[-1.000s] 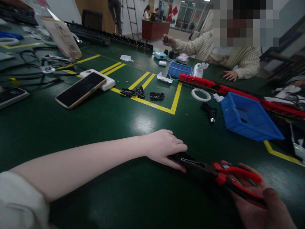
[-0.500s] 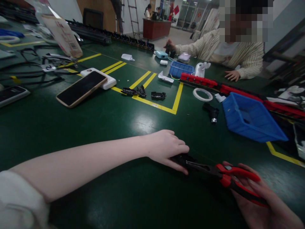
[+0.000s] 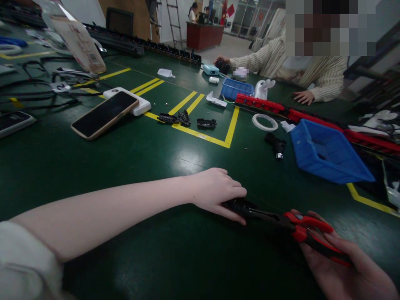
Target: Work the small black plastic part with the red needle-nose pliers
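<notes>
My left hand is closed on a dark part above the green table, at the centre of the view. Fingers cover much of that part. At the lower right, my right hand holds red and black long-nose pliers. The plier tips point left and meet the dark part. Farther up the table lie small black pieces by the yellow tape lines, and a black fitting with a metal end.
A phone rests on a white box at the left, near cables and a bottle. A blue bin and a tape roll stand at the right. Across the table sits a person in a striped sleeve.
The handles of the pliers look slightly closer together in my right hand. My left hand keeps its hold on the dark part. The view has shifted slightly.
</notes>
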Available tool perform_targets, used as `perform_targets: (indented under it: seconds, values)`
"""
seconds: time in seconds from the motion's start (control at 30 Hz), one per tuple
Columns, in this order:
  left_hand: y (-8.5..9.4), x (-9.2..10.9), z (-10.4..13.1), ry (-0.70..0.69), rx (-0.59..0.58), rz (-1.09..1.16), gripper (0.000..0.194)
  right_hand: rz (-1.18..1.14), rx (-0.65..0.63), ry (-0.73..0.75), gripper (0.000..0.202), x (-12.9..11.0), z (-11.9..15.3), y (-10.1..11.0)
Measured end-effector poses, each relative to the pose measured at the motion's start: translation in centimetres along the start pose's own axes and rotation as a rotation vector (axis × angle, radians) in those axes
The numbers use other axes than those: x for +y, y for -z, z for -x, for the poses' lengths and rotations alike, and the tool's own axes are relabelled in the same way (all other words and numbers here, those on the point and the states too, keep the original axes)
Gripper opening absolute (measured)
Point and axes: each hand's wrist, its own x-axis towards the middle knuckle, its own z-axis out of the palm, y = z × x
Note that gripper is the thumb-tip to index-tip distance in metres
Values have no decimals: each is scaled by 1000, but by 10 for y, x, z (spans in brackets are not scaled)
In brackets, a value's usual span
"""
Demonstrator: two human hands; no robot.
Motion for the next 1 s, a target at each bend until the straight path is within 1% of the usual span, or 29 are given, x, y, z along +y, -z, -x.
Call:
perform_targets:
  seconds: [0.03,0.13,0.37,0.5,0.63,0.73,0.8,0.9,0.97,1.0]
  values:
    - [0,0,0,0,2,-2,40,-2,11,4,24,0,3,-3]
    - [0,0,0,-2,16,-12,39,29,-15,35,23,1,6,-6]
    - [1,0,0,0,2,-8,38,140,-132,109,34,4,-8,7]
    - [0,0,1,-2,-2,-23,38,96,-72,57,32,5,0,2]
    - [-2,0,1,-9,30,-61,39,67,-39,27,37,6,8,-6]
    - [-2,0,1,-4,21,-55,39,71,-58,53,39,8,3,0]
    - [-2,0,1,1,8,-56,38,116,-138,96,38,8,-6,8]
    - [-1,0,1,-1,-2,-64,38,230,-370,156,33,8,-19,20]
    - [-1,0,1,-7,0,-71,38,257,-457,174,32,8,-25,24]
    - [-1,0,1,-7,1,-71,39,261,-475,185,32,7,-26,25]
